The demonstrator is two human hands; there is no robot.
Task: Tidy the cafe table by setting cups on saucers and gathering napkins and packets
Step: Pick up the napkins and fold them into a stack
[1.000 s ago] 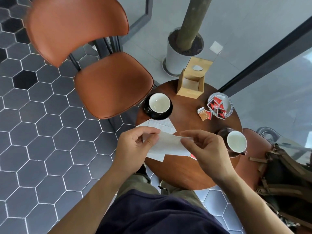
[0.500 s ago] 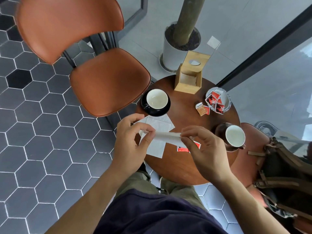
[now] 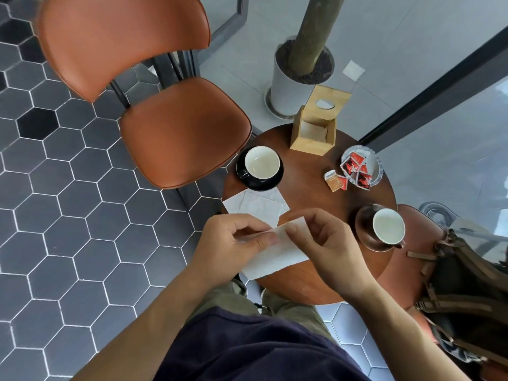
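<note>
Left hand (image 3: 233, 243) and right hand (image 3: 319, 243) both pinch one napkin (image 3: 277, 257), held above the near edge of the table (image 3: 310, 287). Two more napkins (image 3: 258, 207) lie flat just behind it. Risk: the thin paper tears or slips off the edge if the pinch pulls unevenly. Loose packets (image 3: 336, 181) sit farther right.

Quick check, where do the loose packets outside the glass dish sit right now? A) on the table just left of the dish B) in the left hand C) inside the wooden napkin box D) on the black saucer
A: the loose packets lie on the table beside the glass dish, while both hands pinch only a napkin.
</note>
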